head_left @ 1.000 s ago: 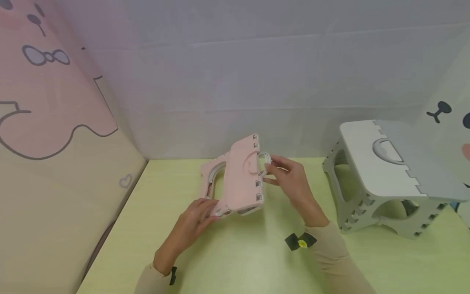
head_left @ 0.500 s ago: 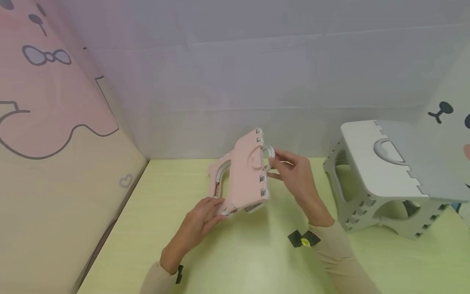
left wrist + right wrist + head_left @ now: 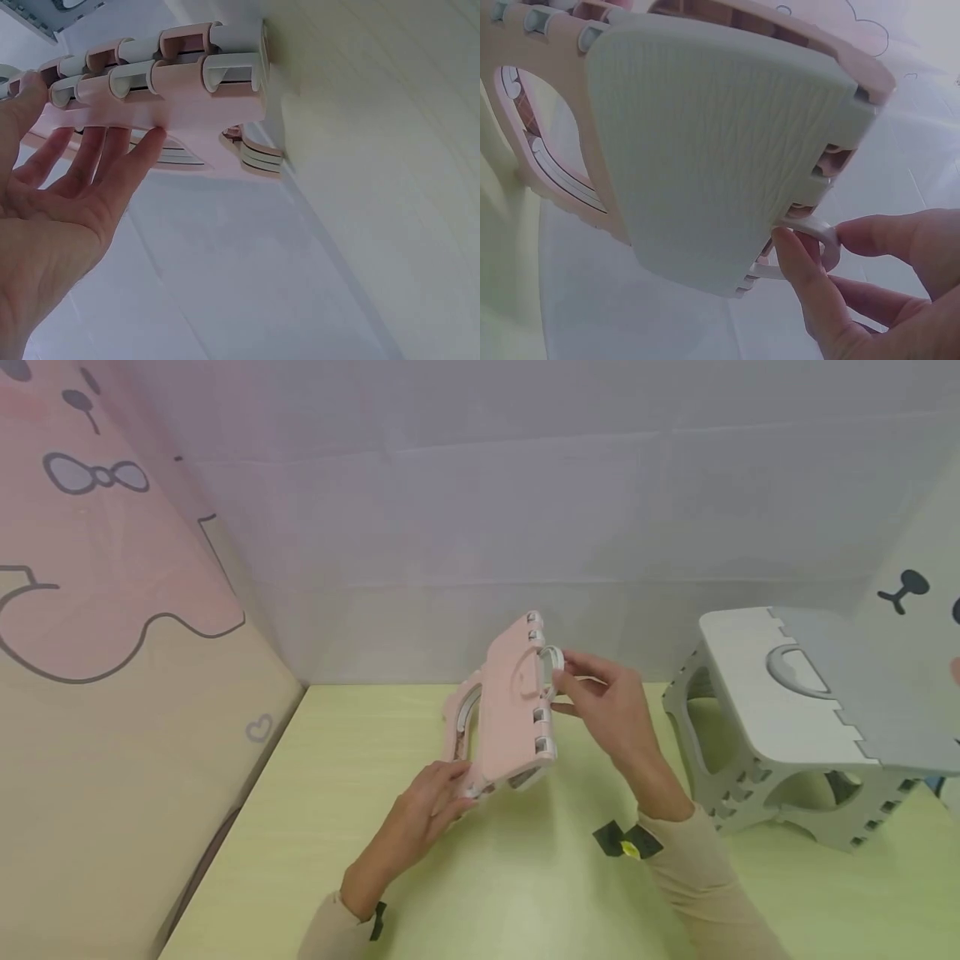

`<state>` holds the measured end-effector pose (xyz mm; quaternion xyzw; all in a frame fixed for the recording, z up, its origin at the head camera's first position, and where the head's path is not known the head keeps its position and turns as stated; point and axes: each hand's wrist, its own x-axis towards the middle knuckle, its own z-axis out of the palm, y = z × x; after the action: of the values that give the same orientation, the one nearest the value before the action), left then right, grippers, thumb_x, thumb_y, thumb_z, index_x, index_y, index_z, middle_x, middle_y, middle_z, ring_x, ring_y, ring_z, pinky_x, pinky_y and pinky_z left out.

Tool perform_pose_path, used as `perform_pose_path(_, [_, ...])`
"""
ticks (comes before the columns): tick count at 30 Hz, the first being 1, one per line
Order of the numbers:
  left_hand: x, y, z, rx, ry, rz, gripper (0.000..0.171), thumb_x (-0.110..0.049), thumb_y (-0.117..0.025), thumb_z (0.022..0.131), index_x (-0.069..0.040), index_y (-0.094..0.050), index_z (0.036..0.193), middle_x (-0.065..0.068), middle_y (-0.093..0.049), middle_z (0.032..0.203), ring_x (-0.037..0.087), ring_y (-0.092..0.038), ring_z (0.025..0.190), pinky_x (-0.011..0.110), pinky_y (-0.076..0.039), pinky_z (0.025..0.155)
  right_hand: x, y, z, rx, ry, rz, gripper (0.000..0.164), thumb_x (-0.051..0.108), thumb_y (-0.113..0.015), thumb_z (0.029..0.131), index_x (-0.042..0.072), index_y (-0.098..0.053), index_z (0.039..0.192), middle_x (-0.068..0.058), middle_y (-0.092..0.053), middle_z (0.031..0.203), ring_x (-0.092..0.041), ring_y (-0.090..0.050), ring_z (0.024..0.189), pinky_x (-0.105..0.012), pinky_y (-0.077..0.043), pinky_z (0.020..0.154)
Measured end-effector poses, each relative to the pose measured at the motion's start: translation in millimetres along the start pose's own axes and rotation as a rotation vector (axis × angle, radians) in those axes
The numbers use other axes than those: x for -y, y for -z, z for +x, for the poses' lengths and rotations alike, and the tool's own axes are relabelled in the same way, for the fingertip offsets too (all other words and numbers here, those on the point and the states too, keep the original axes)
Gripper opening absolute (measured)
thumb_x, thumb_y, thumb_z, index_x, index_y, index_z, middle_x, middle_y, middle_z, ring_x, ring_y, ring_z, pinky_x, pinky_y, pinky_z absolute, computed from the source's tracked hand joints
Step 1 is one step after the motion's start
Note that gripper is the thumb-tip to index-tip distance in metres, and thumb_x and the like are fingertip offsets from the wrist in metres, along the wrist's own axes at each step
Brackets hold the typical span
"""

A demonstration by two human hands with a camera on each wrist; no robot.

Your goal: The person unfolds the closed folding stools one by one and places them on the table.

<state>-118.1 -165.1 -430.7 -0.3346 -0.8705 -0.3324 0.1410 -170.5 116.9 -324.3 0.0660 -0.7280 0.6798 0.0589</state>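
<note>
A folded pink and white folding step stool (image 3: 506,710) is tilted up between my two hands, its pink seat panel showing in the head view. My left hand (image 3: 423,810) grips its lower left edge; in the left wrist view the thumb lies on the hinge side and the fingers (image 3: 142,154) press the pink panel. With thumb and fingers, my right hand (image 3: 611,702) pinches the white loop handle (image 3: 827,234) at the upper right edge. The white seat panel (image 3: 720,150), with its textured surface, faces the right wrist camera.
A grey and white folding stool (image 3: 795,693) stands unfolded on the light green table (image 3: 517,893) at the right. A pale fabric wall (image 3: 480,527) rises behind the table, and a cartoon-printed panel (image 3: 112,735) borders the left side.
Both hands have moved the pink and white stool right and slightly up in the head view, turning its pink panel a little more edge-on. Both grips stay the same; the grey stool stays put.
</note>
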Motion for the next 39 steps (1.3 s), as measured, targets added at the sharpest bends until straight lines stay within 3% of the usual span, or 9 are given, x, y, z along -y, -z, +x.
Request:
perform_pose_path(12, [-1.5, -2.3, 3.8, 0.010, -0.042, -0.108, 0.048, -0.004, -0.072, 0.094, 0.004, -0.053, 0.137, 0.015, -0.062, 0.125, 0.029, -0.065, 0.111, 0.044, -0.059, 0.090, 10.2, -2.8, 3.0, -0.002, 0.066, 0.002, 0.040, 0.014, -0.069, 0.100, -0.003, -0.063, 0.136, -0.021, -0.063, 0.114, -0.011, -0.072, 0.090, -0.031, -0.061, 0.077])
perform_pose_path(17, [-2.8, -5.9, 7.2, 0.030, -0.028, -0.164, 0.048, -0.002, -0.071, 0.095, 0.004, -0.051, 0.138, 0.015, -0.060, 0.128, 0.028, -0.064, 0.113, 0.040, -0.059, 0.091, 13.3, -4.2, 5.1, -0.016, 0.083, 0.005, 0.039, 0.015, -0.070, 0.099, -0.002, -0.065, 0.134, -0.021, -0.066, 0.115, -0.010, -0.073, 0.088, -0.031, -0.061, 0.077])
perform_pose_path(27, [-4.5, -11.4, 13.1, 0.037, -0.037, -0.223, 0.048, 0.000, -0.068, 0.097, 0.005, -0.047, 0.141, 0.016, -0.057, 0.132, 0.028, -0.061, 0.119, 0.042, -0.055, 0.098, 15.7, -7.5, 6.5, -0.009, 0.126, 0.031, 0.039, 0.014, -0.070, 0.100, -0.001, -0.065, 0.135, -0.020, -0.068, 0.121, -0.010, -0.073, 0.090, -0.030, -0.061, 0.081])
perform_pose_path(39, [-11.4, -15.5, 14.0, 0.062, 0.079, -0.354, 0.045, -0.005, -0.060, 0.103, 0.000, -0.042, 0.144, 0.015, -0.055, 0.139, 0.030, -0.057, 0.127, 0.049, -0.051, 0.103, 14.2, -13.5, 5.9, 0.099, 0.310, -0.003, 0.039, 0.003, -0.067, 0.099, -0.001, -0.063, 0.137, -0.013, -0.066, 0.135, -0.025, -0.069, 0.106, -0.028, -0.059, 0.088])
